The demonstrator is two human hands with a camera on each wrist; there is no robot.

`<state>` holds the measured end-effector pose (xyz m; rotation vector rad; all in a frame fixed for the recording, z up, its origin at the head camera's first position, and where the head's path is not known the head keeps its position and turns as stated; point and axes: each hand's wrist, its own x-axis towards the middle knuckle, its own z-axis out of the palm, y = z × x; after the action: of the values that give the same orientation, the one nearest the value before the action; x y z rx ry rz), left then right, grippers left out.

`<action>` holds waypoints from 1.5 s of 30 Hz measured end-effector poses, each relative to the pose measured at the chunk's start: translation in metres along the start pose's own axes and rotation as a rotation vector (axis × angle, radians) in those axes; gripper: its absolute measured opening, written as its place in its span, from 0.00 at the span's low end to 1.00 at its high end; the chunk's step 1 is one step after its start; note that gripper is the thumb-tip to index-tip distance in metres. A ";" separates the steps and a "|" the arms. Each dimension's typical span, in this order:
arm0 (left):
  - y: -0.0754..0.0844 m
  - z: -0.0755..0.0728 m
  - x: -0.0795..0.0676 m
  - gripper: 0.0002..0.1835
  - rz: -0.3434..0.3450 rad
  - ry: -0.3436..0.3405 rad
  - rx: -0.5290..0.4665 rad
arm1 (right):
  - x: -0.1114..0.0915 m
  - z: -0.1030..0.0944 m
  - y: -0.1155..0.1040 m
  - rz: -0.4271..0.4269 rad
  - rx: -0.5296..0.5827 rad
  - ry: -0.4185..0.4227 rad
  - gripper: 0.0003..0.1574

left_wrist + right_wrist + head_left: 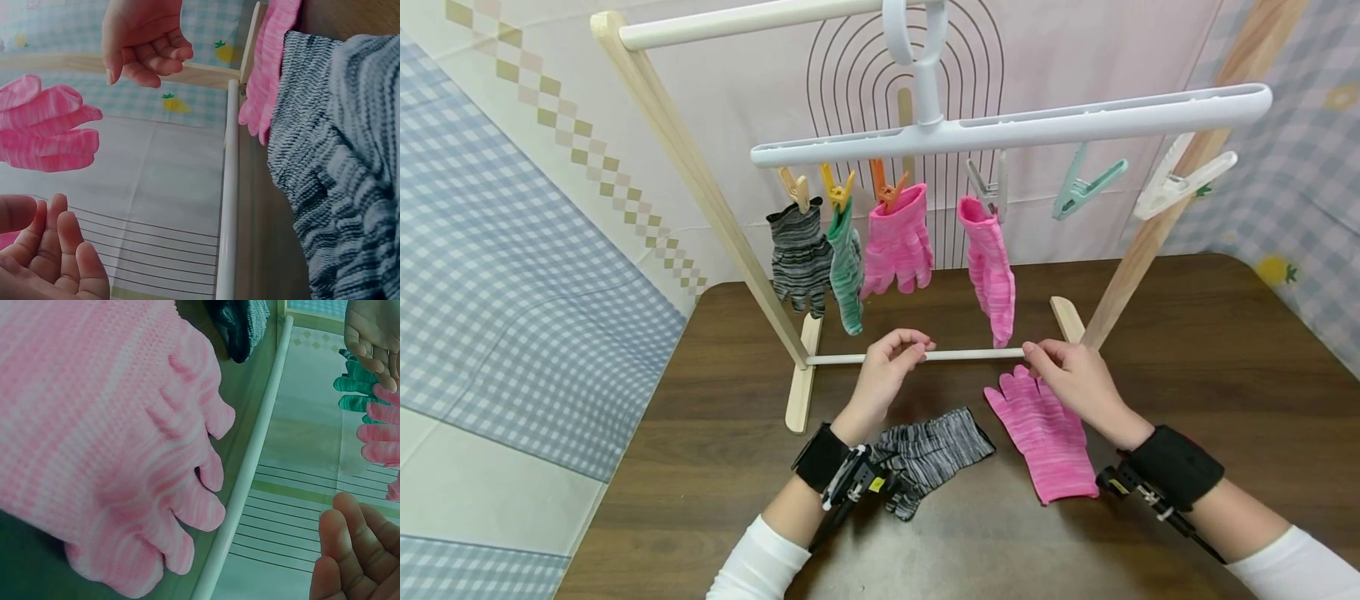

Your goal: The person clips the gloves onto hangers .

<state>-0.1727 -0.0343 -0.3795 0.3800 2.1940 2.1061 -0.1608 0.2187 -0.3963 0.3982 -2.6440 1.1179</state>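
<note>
My left hand [887,371] hovers by the rack's low white bar, fingers loosely bent and holding nothing. To the right, my right hand [1075,379] is above the fingers of a pink glove [1048,442] lying on the table; its fingers are also relaxed, with nothing in them. Between and above the hands hangs another pink glove [990,275] from a grey clip [991,185]. Below my left hand lies a black-and-grey striped glove [936,450], partly hidden by the wrist camera. In the left wrist view, both hands are apart from the hanging pink glove [50,125].
A white hanger [1022,121] hangs on a wooden rack [700,192]. Left on it are clipped a black-and-grey glove [801,258], a green glove [846,271] and a pink glove [901,242]. Two clips on the right, mint [1086,187] and white [1180,179], hold nothing.
</note>
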 end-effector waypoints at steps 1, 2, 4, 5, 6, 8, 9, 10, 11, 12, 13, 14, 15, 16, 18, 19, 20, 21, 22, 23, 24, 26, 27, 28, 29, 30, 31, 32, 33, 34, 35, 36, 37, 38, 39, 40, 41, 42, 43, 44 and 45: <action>0.003 0.001 -0.002 0.11 -0.002 -0.004 0.004 | 0.000 0.000 0.000 -0.004 0.002 -0.002 0.20; 0.006 0.001 -0.004 0.10 -0.002 -0.008 0.006 | -0.001 0.001 0.001 -0.007 0.003 -0.002 0.20; 0.011 0.003 -0.006 0.10 -0.004 -0.015 0.010 | -0.001 0.002 0.002 -0.015 0.007 0.000 0.19; 0.011 0.003 -0.006 0.10 -0.009 -0.022 0.008 | -0.002 0.002 0.003 -0.019 0.010 0.000 0.19; 0.011 0.003 -0.007 0.10 -0.013 -0.029 0.007 | -0.002 0.003 0.004 -0.025 0.009 0.002 0.19; 0.011 0.004 -0.007 0.10 -0.022 -0.048 0.012 | -0.002 0.004 0.006 -0.035 0.007 0.005 0.19; 0.010 0.004 -0.007 0.10 -0.026 -0.060 0.016 | -0.003 0.004 0.006 -0.042 0.004 0.009 0.19; 0.010 0.004 -0.007 0.11 -0.026 -0.072 0.024 | -0.003 0.005 0.007 -0.047 0.000 0.013 0.19; 0.010 0.004 -0.007 0.11 -0.028 -0.082 0.037 | -0.003 0.005 0.008 -0.051 -0.005 0.015 0.20; 0.009 0.004 -0.007 0.11 -0.028 -0.091 0.055 | -0.003 0.006 0.009 -0.054 -0.009 0.018 0.20; 0.010 0.005 -0.007 0.11 -0.029 -0.100 0.076 | -0.004 0.006 0.010 -0.055 -0.011 0.018 0.21; 0.010 0.005 -0.007 0.11 -0.027 -0.108 0.096 | -0.004 0.007 0.010 -0.054 -0.012 0.018 0.21; 0.010 0.005 -0.007 0.11 -0.025 -0.116 0.117 | -0.004 0.007 0.011 -0.053 -0.010 0.015 0.22; 0.010 0.006 -0.007 0.11 -0.027 -0.124 0.141 | -0.005 0.007 0.011 -0.049 -0.009 0.012 0.23; 0.001 0.005 -0.003 0.10 -0.022 -0.138 0.200 | -0.005 0.008 0.011 -0.042 -0.006 0.003 0.23; -0.004 0.005 -0.001 0.10 -0.022 -0.148 0.227 | -0.005 0.008 0.011 -0.040 -0.002 -0.001 0.24; -0.009 0.005 0.001 0.10 -0.018 -0.159 0.256 | -0.005 0.008 0.011 -0.038 -0.002 -0.005 0.24; -0.014 0.004 0.003 0.10 -0.014 -0.173 0.284 | -0.005 0.008 0.011 -0.036 -0.002 -0.008 0.24; -0.019 0.004 0.005 0.10 -0.013 -0.190 0.311 | -0.005 0.008 0.011 -0.035 -0.005 -0.008 0.23; -0.024 0.003 0.007 0.11 -0.012 -0.207 0.336 | -0.005 0.008 0.011 -0.032 -0.005 -0.011 0.23; -0.025 0.003 0.007 0.11 -0.015 -0.228 0.352 | -0.005 0.009 0.010 -0.029 -0.004 -0.015 0.23; -0.026 0.003 0.008 0.13 -0.020 -0.269 0.386 | -0.006 0.009 0.010 -0.019 -0.005 -0.022 0.22; -0.028 0.003 0.008 0.14 -0.025 -0.290 0.400 | -0.006 0.009 0.010 -0.014 -0.006 -0.026 0.22; -0.029 0.002 0.009 0.15 -0.032 -0.309 0.416 | -0.006 0.010 0.010 -0.007 -0.008 -0.031 0.22; -0.030 0.002 0.009 0.15 -0.033 -0.326 0.437 | -0.006 0.010 0.010 0.000 -0.010 -0.036 0.22; -0.031 0.002 0.009 0.16 -0.031 -0.340 0.461 | -0.007 0.010 0.009 0.004 -0.013 -0.039 0.22; -0.031 0.002 0.010 0.16 -0.032 -0.353 0.488 | -0.007 0.010 0.009 0.006 -0.018 -0.041 0.22; -0.032 0.002 0.010 0.17 -0.028 -0.364 0.515 | -0.007 0.010 0.009 0.007 -0.024 -0.043 0.22; -0.032 0.001 0.010 0.17 -0.026 -0.373 0.541 | -0.007 0.010 0.009 0.009 -0.027 -0.046 0.22; -0.033 0.001 0.009 0.18 -0.021 -0.382 0.569 | -0.007 0.010 0.009 0.009 -0.029 -0.048 0.21; -0.033 0.001 0.010 0.18 -0.014 -0.390 0.597 | -0.007 0.010 0.009 0.009 -0.031 -0.052 0.20; -0.034 0.002 0.010 0.18 -0.010 -0.398 0.620 | -0.008 0.010 0.009 0.010 -0.032 -0.055 0.20; -0.035 0.002 0.010 0.19 -0.005 -0.405 0.641 | -0.008 0.010 0.010 0.011 -0.033 -0.058 0.20; -0.035 0.002 0.010 0.19 0.001 -0.412 0.658 | -0.008 0.010 0.010 0.013 -0.033 -0.060 0.20; -0.036 0.002 0.010 0.19 0.007 -0.420 0.674 | -0.008 0.011 0.011 0.015 -0.033 -0.063 0.19; -0.036 0.002 0.010 0.19 0.011 -0.428 0.688 | -0.009 0.011 0.011 0.016 -0.033 -0.062 0.19; -0.037 0.002 0.011 0.20 0.015 -0.433 0.701 | -0.009 0.011 0.010 0.017 -0.033 -0.060 0.19; -0.037 0.002 0.011 0.20 0.017 -0.440 0.713 | -0.009 0.011 0.010 0.019 -0.032 -0.056 0.20; -0.037 0.002 0.011 0.20 0.019 -0.446 0.726 | -0.009 0.012 0.009 0.019 -0.032 -0.054 0.20; -0.038 0.002 0.011 0.20 0.020 -0.453 0.740 | -0.009 0.012 0.009 0.020 -0.032 -0.051 0.20; -0.038 0.002 0.011 0.20 0.022 -0.460 0.756 | -0.009 0.012 0.009 0.020 -0.032 -0.050 0.20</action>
<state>-0.1872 -0.0307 -0.4163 0.8270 2.5630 0.9581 -0.1571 0.2168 -0.4133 0.3992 -2.7111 1.0840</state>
